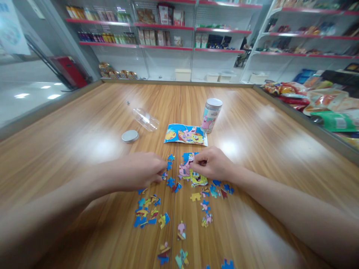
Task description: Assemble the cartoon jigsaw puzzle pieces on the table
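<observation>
A partly joined jigsaw puzzle (185, 171) with pink and yellow cartoon figures lies on the wooden table. My right hand (214, 164) rests at its right side, fingers curled in and fingertips touching it; whatever they pinch is hidden. To the left, my left hand (148, 170) has its fingers closed and pointing down beside a small loose puzzle piece (164, 175); I cannot make out what is in them. Blue puzzle pieces (170, 182) lie between the hands. More loose pieces are spread nearer me, among them a plain yellow piece (195, 196) and a cluster (144, 212) below my left hand.
Beyond the puzzle lies a picture sheet (185, 135), with a lidded cylindrical can (211, 116) standing at its right end. A clear plastic cylinder (146, 119) lies on its side near a silver lid (130, 136). Packaged goods (333, 101) flank the table's right edge; stocked shelves (165, 27) stand behind.
</observation>
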The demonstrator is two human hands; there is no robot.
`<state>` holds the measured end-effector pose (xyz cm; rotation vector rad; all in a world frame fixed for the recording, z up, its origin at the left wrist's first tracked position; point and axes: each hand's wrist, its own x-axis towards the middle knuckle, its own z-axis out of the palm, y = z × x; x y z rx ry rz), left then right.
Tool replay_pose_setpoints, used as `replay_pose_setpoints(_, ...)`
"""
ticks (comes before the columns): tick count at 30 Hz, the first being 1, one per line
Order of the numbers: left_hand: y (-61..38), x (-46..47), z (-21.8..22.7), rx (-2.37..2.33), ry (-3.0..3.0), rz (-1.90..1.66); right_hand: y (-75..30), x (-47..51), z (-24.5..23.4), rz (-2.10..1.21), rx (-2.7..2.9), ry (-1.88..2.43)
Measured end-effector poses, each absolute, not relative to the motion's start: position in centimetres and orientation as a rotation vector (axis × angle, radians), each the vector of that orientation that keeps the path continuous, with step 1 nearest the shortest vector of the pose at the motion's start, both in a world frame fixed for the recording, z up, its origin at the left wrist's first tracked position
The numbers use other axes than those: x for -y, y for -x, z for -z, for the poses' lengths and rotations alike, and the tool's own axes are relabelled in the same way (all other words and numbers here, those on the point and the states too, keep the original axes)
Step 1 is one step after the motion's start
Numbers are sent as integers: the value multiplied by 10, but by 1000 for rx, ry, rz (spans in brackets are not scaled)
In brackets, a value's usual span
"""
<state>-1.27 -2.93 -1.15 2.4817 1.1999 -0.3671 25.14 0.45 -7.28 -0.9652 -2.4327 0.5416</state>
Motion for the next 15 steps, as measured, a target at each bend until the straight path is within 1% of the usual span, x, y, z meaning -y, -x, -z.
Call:
replay_pose_setpoints(7,-5,46,7,-893,-2701,14,-253,-1,68,-434,2482,918)
replay_pose_setpoints(10,-9,46,10,-821,-2758,6,-256,-1,66,-418,2488,852)
replay_pose_setpoints(15,-5,42,16,-837,-2766,71,-261,-7,65,-437,2515,845)
